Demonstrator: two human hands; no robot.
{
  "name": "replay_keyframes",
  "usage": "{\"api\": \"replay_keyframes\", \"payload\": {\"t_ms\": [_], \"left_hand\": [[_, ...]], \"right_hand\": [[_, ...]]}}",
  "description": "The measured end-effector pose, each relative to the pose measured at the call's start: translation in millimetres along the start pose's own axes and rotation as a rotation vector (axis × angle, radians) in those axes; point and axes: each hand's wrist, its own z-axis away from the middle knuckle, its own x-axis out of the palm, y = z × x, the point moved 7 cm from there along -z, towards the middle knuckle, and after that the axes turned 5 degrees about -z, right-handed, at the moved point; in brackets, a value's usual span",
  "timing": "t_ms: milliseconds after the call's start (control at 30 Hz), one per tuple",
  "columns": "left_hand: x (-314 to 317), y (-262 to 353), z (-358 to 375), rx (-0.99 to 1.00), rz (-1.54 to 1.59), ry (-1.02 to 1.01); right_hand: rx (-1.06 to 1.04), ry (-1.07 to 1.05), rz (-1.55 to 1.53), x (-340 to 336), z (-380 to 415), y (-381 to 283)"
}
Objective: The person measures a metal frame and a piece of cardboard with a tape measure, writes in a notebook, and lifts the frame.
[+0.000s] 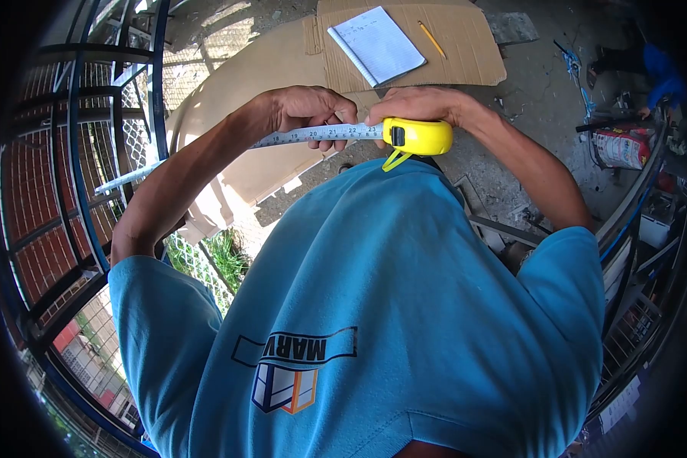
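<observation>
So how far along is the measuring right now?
Tape blade is drawn out of the yellow tape measure, right hand on the case, left hand pinching the blade. Notebook lies open on the cardboard and the pencil lies unheld beside it.

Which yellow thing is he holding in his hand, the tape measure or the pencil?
The yellow tape measure. The right hand grips its case while the left hand pinches the pulled-out blade. The pencil lies untouched on the cardboard, beside the notebook.

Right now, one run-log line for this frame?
left hand: pinching tape blade | right hand: holding yellow tape measure | notebook, pencil on cardboard
</observation>
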Motion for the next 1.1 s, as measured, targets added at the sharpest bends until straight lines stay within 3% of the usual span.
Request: {"api": "replay_keyframes", "payload": {"t_ms": [1100], "left_hand": [[0, 4, 3, 0.032, 0.015, 0.023]], "right_hand": [[0.003, -0.004, 0.026, -4, 0, 1]]}}
